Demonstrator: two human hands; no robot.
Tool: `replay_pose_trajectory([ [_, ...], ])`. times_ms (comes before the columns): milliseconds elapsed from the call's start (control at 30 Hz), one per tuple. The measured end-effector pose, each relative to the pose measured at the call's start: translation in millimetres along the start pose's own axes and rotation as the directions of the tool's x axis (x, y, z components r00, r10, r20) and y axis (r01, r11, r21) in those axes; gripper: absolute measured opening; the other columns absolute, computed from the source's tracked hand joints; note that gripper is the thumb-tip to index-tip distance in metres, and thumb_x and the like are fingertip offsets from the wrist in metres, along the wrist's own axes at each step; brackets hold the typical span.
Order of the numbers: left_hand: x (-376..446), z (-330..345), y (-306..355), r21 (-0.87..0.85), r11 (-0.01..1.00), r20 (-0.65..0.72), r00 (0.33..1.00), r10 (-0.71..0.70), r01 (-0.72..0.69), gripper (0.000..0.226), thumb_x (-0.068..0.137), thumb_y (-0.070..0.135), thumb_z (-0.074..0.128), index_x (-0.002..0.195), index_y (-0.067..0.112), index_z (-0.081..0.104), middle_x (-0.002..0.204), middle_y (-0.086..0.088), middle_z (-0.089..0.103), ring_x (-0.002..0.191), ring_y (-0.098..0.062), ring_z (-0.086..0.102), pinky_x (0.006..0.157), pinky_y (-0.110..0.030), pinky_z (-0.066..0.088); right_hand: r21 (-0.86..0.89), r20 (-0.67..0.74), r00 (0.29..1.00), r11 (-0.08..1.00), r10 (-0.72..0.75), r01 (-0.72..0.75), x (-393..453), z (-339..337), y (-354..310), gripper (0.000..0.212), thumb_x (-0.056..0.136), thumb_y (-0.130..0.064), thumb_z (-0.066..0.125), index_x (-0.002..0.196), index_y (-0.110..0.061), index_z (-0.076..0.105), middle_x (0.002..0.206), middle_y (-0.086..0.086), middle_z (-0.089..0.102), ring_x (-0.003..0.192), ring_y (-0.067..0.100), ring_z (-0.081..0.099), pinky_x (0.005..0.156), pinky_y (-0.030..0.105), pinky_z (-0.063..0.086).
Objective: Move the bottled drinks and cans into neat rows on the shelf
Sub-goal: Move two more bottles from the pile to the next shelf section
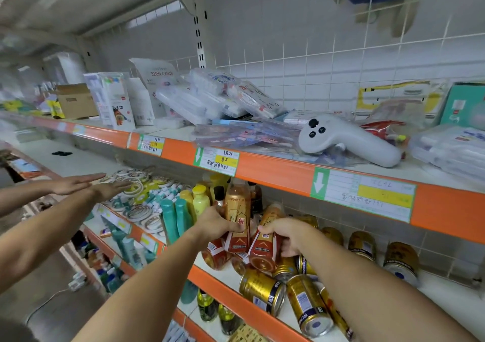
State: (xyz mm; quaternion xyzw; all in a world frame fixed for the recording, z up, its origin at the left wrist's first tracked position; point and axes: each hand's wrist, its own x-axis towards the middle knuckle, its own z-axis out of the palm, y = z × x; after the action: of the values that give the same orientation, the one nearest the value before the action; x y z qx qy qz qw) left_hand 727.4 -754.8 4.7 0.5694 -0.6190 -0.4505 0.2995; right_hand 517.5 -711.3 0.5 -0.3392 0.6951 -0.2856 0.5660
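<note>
On the middle shelf (446, 297) my left hand (217, 226) grips an upright amber drink bottle (237, 210) with a red label. My right hand (286, 234) holds a second amber bottle (265, 249), tilted with its base toward me. The two bottles sit close together. More red-labelled bottles (216, 256) lie beneath them. Several gold cans (262, 289) lie on their sides near the shelf's front edge, partly under my right forearm. Other gold cans (362, 244) stand upright along the back wall to the right.
Yellow bottles (200, 200), teal bottles (170, 218) and tape rolls (136, 210) fill the shelf to the left. Another person's two hands (70, 184) reach in over the tape rolls. The upper shelf carries a white controller (346, 142) and plastic stationery packs (223, 100).
</note>
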Motion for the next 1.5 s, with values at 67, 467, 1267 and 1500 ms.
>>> replay_pose_trajectory([
  [67,-1.0,1.2,-3.0,-0.005,1.000,-0.033,0.999,0.014,-0.014,0.055,0.056,0.024,0.098,0.103,0.016,0.071,0.091,-0.001,0.079,0.083,-0.020,0.077,0.083,-0.044,0.063,-0.046,0.000,1.000,0.999,0.003,-0.003,-2.9,2.3,-4.3,0.065,0.075,-0.030,0.086,0.122,-0.004,0.050,0.108,0.014,0.066,0.099,0.030,0.066,0.099,0.046,0.053],
  [467,-6.0,0.9,-17.9,-0.064,0.996,-0.046,0.997,0.065,-0.067,0.058,0.060,0.024,0.097,0.107,0.027,0.064,0.100,0.002,0.077,0.090,-0.018,0.075,0.087,-0.044,0.061,-0.310,-0.011,1.000,0.950,-0.029,0.024,-7.9,15.1,-23.4,0.073,0.078,-0.031,0.084,0.134,-0.005,0.045,0.126,0.018,0.062,0.114,0.035,0.063,0.098,0.051,0.053],
  [1267,-35.6,-11.5,-8.7,-0.105,0.988,0.017,0.993,0.116,-0.114,0.055,0.060,0.012,0.097,0.108,0.015,0.071,0.097,-0.002,0.079,0.088,-0.018,0.077,0.083,-0.041,0.063,-0.118,-0.202,0.882,0.904,-0.426,0.410,-46.5,4.6,24.3,0.040,0.072,-0.010,0.087,0.098,-0.029,0.063,0.103,-0.001,0.073,0.097,0.021,0.069,0.092,0.048,0.056],
  [1500,-64.9,2.8,1.2,-0.154,0.975,0.089,0.981,0.174,-0.160,0.058,0.058,0.011,0.097,0.110,0.013,0.071,0.098,-0.001,0.079,0.090,-0.019,0.077,0.084,-0.040,0.062,-0.089,-0.215,0.836,0.862,-0.505,0.498,-76.9,-19.7,47.6,0.042,0.072,-0.008,0.086,0.090,-0.037,0.060,0.092,-0.011,0.070,0.094,0.015,0.069,0.088,0.042,0.056],
])
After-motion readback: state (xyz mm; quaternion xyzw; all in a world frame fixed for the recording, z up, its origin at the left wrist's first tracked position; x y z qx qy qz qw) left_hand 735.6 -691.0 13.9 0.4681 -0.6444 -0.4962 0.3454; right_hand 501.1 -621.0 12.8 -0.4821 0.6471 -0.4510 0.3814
